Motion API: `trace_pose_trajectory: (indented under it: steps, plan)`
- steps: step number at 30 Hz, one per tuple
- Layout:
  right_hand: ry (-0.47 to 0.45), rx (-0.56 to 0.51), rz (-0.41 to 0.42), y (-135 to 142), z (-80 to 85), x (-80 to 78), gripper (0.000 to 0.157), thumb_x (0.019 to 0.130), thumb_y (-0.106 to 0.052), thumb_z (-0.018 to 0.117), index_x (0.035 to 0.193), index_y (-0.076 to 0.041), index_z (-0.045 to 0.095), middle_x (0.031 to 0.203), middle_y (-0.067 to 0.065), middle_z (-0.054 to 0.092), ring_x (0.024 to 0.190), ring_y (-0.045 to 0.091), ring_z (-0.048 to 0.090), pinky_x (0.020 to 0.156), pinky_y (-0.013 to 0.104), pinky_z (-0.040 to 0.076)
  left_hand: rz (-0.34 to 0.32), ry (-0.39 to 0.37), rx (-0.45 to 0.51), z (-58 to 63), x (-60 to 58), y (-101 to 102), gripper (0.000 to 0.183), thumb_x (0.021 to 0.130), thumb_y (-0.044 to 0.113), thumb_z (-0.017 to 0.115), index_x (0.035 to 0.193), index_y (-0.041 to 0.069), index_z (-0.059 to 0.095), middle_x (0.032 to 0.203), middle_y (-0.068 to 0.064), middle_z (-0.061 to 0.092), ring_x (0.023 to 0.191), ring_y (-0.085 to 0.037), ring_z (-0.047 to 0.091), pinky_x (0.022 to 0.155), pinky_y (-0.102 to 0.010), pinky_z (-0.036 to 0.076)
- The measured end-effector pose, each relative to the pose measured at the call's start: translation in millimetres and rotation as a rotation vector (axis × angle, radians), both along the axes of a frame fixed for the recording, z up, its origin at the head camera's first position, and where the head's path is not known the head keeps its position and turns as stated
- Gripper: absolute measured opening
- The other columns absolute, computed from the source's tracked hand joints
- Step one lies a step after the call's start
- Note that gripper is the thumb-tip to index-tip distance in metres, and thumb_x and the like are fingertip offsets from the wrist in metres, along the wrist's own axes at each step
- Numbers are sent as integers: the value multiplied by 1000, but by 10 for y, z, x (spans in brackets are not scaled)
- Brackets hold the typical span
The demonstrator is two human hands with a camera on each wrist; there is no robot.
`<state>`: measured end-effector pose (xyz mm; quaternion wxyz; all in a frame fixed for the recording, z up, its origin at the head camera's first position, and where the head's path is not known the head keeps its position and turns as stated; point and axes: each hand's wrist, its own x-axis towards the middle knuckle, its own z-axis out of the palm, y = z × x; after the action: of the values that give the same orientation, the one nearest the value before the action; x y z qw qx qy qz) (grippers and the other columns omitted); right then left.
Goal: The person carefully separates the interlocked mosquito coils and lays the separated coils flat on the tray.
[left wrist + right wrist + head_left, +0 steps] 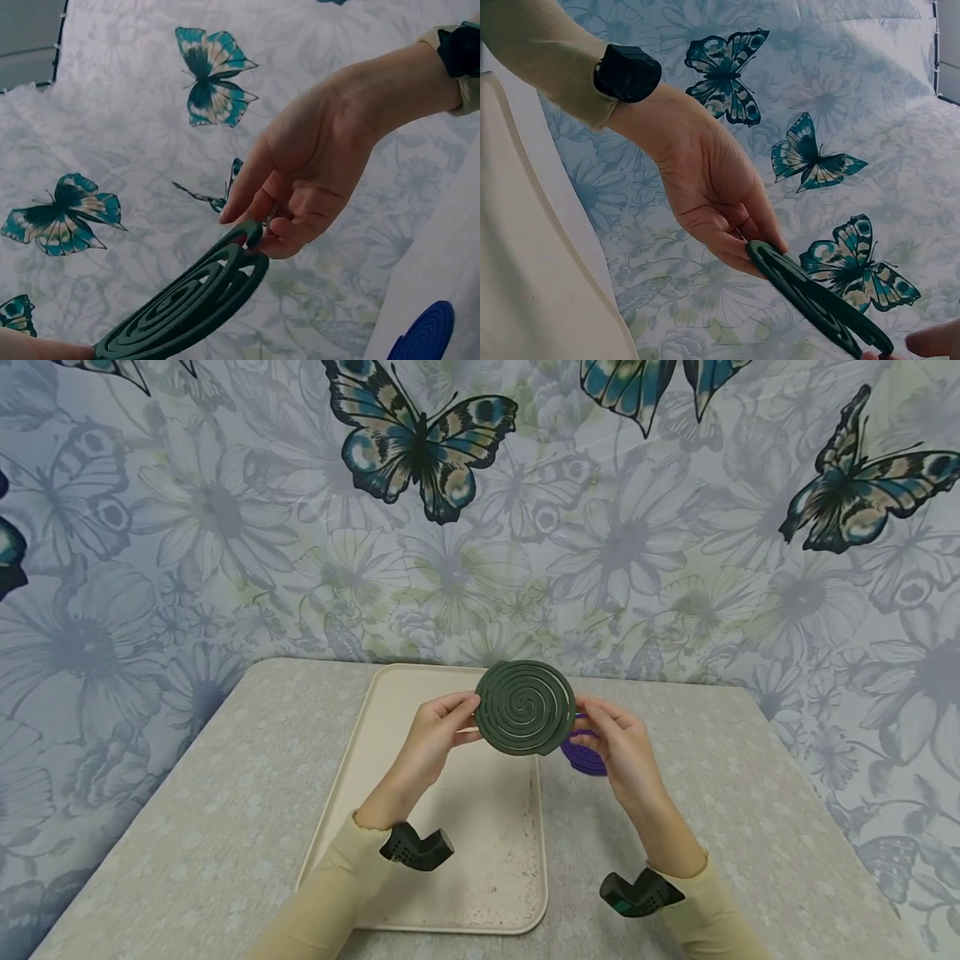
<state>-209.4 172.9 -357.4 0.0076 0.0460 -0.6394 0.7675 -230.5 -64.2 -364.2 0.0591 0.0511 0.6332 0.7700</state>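
A dark green mosquito coil [526,707], a flat round spiral, is held up over the right part of the tray in the head view. My left hand [432,739] pinches its left edge between thumb and fingers. On the opposite edge, my right hand [621,743] grips it the same way. The left wrist view shows the coil [180,300] tilted, its windings slightly parted near the right hand [307,172]. Seen from the right wrist, the coil is nearly edge-on, with the left hand [712,180] at its upper end. Behind my right fingers lies a purple coil [583,758], partly hidden.
A cream tray [480,835] lies on the patterned light table [210,793], below the left hand. Dark specks dot its right side. Butterfly-and-flower cloth [525,560] hangs behind and beside the table. Each wrist wears a black device [417,847].
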Motion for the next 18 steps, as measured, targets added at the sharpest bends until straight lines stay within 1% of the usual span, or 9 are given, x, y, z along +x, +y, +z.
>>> trace_pose_trajectory:
  steps: [2,3,6,8,12,15,18]
  plan:
    - [0,39,-15,2,-7,-8,14,96,-10,56,102,-11,68,89,-8,68,77,6,64,69,19,56,11,10,-26,-5,0,2,32,98,10,51,121,-11,58,81,12,67,76,-2,66,73,-23,59]
    - [1,63,-17,5,-13,-13,15,95,-8,57,106,-7,67,89,-8,68,77,6,64,70,20,56,18,11,-35,-6,0,5,32,98,10,51,121,-11,59,81,12,67,77,-2,66,73,-24,59]
    - [3,117,-8,5,-26,-26,28,92,-5,59,118,7,58,89,-10,68,79,5,66,72,21,57,29,12,-50,-8,1,3,31,98,10,52,120,-10,60,81,12,67,76,-2,66,73,-24,59]
    - [6,132,7,6,-32,-32,36,92,-4,59,123,11,52,89,-11,69,80,5,67,73,21,58,31,11,-50,-10,0,0,30,98,10,52,119,-10,60,81,11,67,76,-2,66,73,-24,59]
    - [2,102,24,2,-36,-33,40,91,-3,60,127,12,49,87,-11,71,77,4,68,70,19,58,23,15,-41,-8,-3,-6,30,98,10,51,119,-10,60,80,12,68,76,-2,67,73,-23,59]
    - [-15,53,24,-2,-35,-30,36,91,-2,61,125,9,51,85,-10,72,75,5,69,70,19,58,13,22,-44,-1,-3,-9,31,98,10,51,121,-10,59,80,12,68,76,-2,66,73,-23,59]
    - [-38,7,16,-6,-32,-26,30,91,-1,60,120,4,55,83,-9,73,75,5,69,69,18,57,5,26,-49,0,-9,-12,32,99,10,50,122,-11,58,80,13,67,77,-3,66,73,-22,59]
